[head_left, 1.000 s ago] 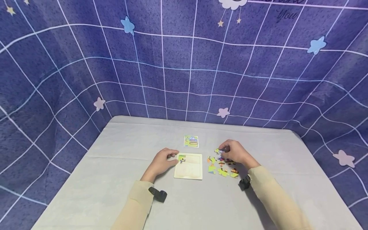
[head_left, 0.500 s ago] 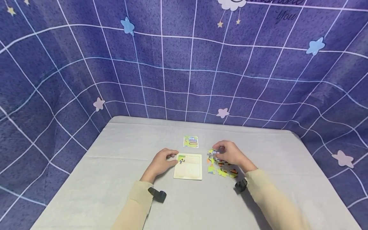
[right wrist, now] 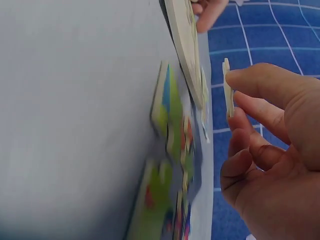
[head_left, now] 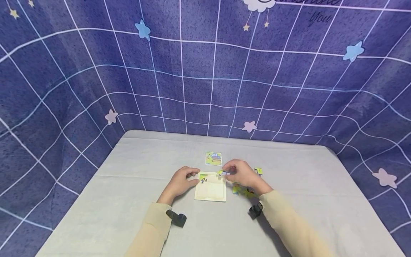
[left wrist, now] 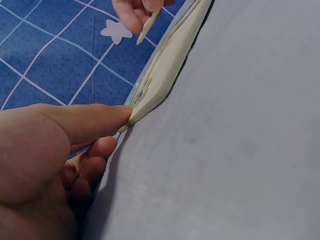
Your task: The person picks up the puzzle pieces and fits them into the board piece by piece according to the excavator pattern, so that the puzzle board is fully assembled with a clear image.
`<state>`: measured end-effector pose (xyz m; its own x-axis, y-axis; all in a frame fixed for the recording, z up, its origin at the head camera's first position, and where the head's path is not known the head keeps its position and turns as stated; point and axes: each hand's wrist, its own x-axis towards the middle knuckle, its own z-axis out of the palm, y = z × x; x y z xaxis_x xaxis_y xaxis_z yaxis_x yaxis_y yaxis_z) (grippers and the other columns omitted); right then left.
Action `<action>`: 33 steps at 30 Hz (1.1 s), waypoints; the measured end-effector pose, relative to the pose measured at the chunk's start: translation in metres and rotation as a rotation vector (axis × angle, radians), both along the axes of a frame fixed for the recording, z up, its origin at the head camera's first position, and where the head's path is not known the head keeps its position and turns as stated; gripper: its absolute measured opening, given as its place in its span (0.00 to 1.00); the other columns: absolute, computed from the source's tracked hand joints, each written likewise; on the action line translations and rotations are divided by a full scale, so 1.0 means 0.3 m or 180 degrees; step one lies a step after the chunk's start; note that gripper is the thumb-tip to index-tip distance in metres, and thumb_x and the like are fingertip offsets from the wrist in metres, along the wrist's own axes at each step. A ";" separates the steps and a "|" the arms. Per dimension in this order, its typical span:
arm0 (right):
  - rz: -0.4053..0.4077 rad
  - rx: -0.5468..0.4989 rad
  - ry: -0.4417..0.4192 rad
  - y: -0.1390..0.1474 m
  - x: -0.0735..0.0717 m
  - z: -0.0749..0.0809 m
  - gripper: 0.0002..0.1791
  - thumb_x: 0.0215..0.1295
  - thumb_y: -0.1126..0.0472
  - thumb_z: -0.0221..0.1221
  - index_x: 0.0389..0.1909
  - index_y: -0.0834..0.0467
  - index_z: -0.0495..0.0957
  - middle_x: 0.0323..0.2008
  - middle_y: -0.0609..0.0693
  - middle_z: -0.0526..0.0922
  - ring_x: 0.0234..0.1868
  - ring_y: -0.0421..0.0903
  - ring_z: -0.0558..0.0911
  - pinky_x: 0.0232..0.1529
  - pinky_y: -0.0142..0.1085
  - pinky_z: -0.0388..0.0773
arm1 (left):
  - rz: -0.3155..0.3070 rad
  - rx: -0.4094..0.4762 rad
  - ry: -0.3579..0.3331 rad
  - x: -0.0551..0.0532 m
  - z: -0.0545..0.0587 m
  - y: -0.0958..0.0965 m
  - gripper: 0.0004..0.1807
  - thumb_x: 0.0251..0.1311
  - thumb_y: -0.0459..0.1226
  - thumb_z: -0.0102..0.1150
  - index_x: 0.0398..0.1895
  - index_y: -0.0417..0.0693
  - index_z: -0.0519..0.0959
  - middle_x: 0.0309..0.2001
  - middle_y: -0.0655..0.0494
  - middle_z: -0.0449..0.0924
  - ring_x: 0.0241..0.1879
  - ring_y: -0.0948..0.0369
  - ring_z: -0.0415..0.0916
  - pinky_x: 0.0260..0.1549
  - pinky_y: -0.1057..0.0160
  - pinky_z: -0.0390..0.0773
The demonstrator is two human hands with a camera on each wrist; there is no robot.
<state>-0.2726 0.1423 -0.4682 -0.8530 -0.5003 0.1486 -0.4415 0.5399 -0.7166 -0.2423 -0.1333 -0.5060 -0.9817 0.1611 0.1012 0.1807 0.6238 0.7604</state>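
My left hand (head_left: pixel 180 182) holds the left edge of a shallow wooden puzzle board (head_left: pixel 209 191), its thumb on the corner in the left wrist view. One green picture puzzle piece (head_left: pixel 203 177) lies in the board's upper left corner. Over the upper right corner of the board, my right hand (head_left: pixel 242 175) pinches another puzzle piece (right wrist: pixel 228 92) between thumb and fingers. That piece is seen edge-on in the right wrist view, raised above the table.
Right of the board lie several loose puzzle pieces (head_left: pixel 236 189), partly hidden under the right hand and forearm. One stray piece (head_left: pixel 258 171) shows beyond the right wrist. A small printed picture card (head_left: pixel 213 158) lies behind the board. A blue patterned curtain (head_left: pixel 199 71) hangs behind the table.
My right hand has moved left from the loose pieces to the board's upper right corner, carrying a puzzle piece. The left hand has stayed at the board's left edge.
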 end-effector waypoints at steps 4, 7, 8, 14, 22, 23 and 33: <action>0.0158 0.0000 0.0068 -0.036 -0.004 -0.006 0.12 0.53 0.68 0.70 0.40 0.58 0.85 0.39 0.49 0.83 0.39 0.48 0.80 0.43 0.40 0.78 | -0.0005 -0.0003 -0.0009 0.000 0.000 -0.001 0.21 0.53 0.35 0.72 0.52 0.51 0.84 0.39 0.61 0.78 0.44 0.60 0.74 0.52 0.54 0.75; 0.0272 0.0006 0.0107 -0.061 -0.006 -0.011 0.12 0.53 0.68 0.70 0.40 0.59 0.85 0.38 0.50 0.83 0.37 0.49 0.80 0.39 0.37 0.77 | -0.0011 -0.0013 -0.0001 0.000 0.001 0.000 0.21 0.53 0.36 0.72 0.52 0.51 0.84 0.39 0.61 0.78 0.44 0.60 0.74 0.51 0.54 0.75; 0.0307 0.0008 0.0107 -0.069 -0.007 -0.013 0.12 0.53 0.68 0.70 0.40 0.59 0.85 0.37 0.50 0.83 0.36 0.49 0.79 0.38 0.37 0.77 | -0.0015 -0.0012 -0.0002 0.000 0.001 0.001 0.21 0.53 0.36 0.72 0.52 0.51 0.84 0.39 0.61 0.78 0.44 0.60 0.74 0.51 0.55 0.75; 0.0473 0.0020 0.0159 -0.105 -0.009 -0.025 0.13 0.52 0.71 0.69 0.41 0.61 0.86 0.36 0.51 0.83 0.35 0.51 0.79 0.38 0.39 0.78 | -0.0041 0.0011 0.0006 0.002 0.002 0.004 0.21 0.53 0.36 0.73 0.52 0.50 0.84 0.39 0.60 0.79 0.44 0.60 0.75 0.52 0.55 0.75; 0.0554 0.0094 0.0290 -0.132 -0.006 -0.027 0.13 0.51 0.73 0.69 0.40 0.62 0.86 0.36 0.53 0.83 0.35 0.50 0.79 0.37 0.35 0.78 | -0.0056 0.0042 0.0045 0.000 0.001 0.002 0.21 0.53 0.35 0.73 0.52 0.49 0.84 0.39 0.60 0.78 0.43 0.60 0.75 0.51 0.56 0.75; 0.0568 0.0089 0.0309 -0.134 -0.006 -0.028 0.12 0.51 0.73 0.69 0.39 0.62 0.87 0.36 0.53 0.83 0.34 0.50 0.79 0.37 0.36 0.78 | -0.0057 0.0046 0.0050 0.000 0.001 0.002 0.21 0.53 0.35 0.73 0.52 0.49 0.84 0.39 0.60 0.78 0.43 0.60 0.75 0.51 0.56 0.75; 0.0578 0.0091 0.0181 -0.150 -0.004 -0.025 0.12 0.51 0.75 0.68 0.39 0.64 0.87 0.35 0.54 0.83 0.36 0.50 0.80 0.38 0.35 0.79 | -0.0049 0.0053 0.0047 0.001 0.000 -0.003 0.21 0.52 0.35 0.73 0.52 0.49 0.84 0.39 0.60 0.79 0.43 0.60 0.75 0.51 0.55 0.75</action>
<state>-0.2737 0.0973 -0.4758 -0.7390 -0.6499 0.1774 -0.5728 0.4675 -0.6733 -0.2419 -0.1343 -0.5061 -0.9776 0.1742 0.1185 0.2014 0.6081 0.7679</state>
